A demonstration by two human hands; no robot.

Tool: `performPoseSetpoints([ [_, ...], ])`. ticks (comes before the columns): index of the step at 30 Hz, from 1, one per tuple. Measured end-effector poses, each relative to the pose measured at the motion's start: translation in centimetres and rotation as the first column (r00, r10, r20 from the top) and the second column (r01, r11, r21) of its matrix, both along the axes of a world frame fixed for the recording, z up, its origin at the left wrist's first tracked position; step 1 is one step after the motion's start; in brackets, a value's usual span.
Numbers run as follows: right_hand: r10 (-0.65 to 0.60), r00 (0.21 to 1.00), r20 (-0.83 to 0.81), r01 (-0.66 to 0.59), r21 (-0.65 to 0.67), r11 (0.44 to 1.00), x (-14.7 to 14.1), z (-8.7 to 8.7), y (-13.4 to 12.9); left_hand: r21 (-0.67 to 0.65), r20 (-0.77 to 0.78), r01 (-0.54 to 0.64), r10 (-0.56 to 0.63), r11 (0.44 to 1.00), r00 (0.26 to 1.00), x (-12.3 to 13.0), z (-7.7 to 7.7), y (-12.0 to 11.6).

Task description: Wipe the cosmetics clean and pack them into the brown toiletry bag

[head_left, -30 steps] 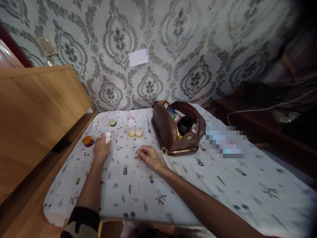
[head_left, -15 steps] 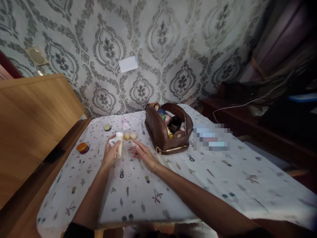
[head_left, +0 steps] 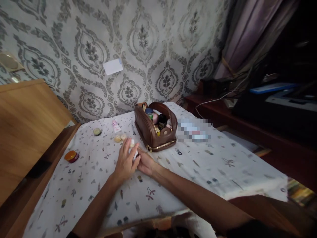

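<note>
A small cream-coloured bottle with a white cap [head_left: 132, 142] is between my two hands, in front of the bag. My left hand [head_left: 123, 163] lies over its near side, with long fingers against it and the thumb bent across. From the right, my right hand [head_left: 146, 162] curls round the lower part, its fingertips partly hidden. Just beyond my left fingers sit two small round cream-coloured pieces [head_left: 117, 139]. An open brown toiletry bag [head_left: 151, 134], packed with cosmetics, stands to the right of them.
A pink-and-white tube [head_left: 116, 126], a small pale green jar [head_left: 97, 132] and an orange-lidded jar [head_left: 71, 156] lie on the left of the patterned cloth [head_left: 138, 201]. A blurred item [head_left: 194, 130] is right of the bag. A wooden panel [head_left: 29, 132] borders the left.
My left hand has brought the bottle right and nearer to me, and my right hand has come up against it. The view has turned to the right.
</note>
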State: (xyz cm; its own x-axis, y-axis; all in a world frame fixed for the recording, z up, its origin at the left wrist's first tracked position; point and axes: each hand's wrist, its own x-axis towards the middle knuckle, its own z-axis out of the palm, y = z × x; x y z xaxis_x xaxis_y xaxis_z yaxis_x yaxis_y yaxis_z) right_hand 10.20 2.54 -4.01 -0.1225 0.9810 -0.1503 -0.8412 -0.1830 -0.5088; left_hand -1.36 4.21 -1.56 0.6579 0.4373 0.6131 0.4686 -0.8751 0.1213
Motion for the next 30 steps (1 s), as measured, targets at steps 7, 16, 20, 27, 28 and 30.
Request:
performPoseSetpoints([
  [7,0.14,0.988,0.064,-0.136,-0.067,0.988,0.1,1.1,-1.3,0.064,0.003,-0.058,0.058,0.996,0.998,0.1,-0.4,0.1],
  [16,0.192,0.966,0.175,-0.212,0.102,0.972,-0.7,1.5,-2.7,-0.06,0.132,-0.23,0.236,0.971,0.963,-1.3,1.1,0.4],
  [20,0.252,0.925,0.285,-0.288,0.093,0.953,-0.6,1.1,-3.0,-0.262,0.25,-0.188,0.254,0.947,0.934,-2.1,1.4,0.8],
  [27,0.234,0.923,0.306,-0.278,0.107,0.955,-0.5,1.3,-3.2,-0.384,0.332,-0.087,0.225,0.919,0.916,-2.5,1.3,1.0],
  [28,0.234,0.927,0.293,-0.275,0.107,0.956,-0.5,1.4,-3.2,-0.375,0.347,-0.072,0.212,0.924,0.914,-2.5,1.2,1.0],
  [30,0.212,0.94,0.268,-0.245,0.098,0.964,-0.5,1.5,-3.1,-0.341,0.38,-0.045,0.181,0.939,0.907,-2.4,1.1,1.0],
])
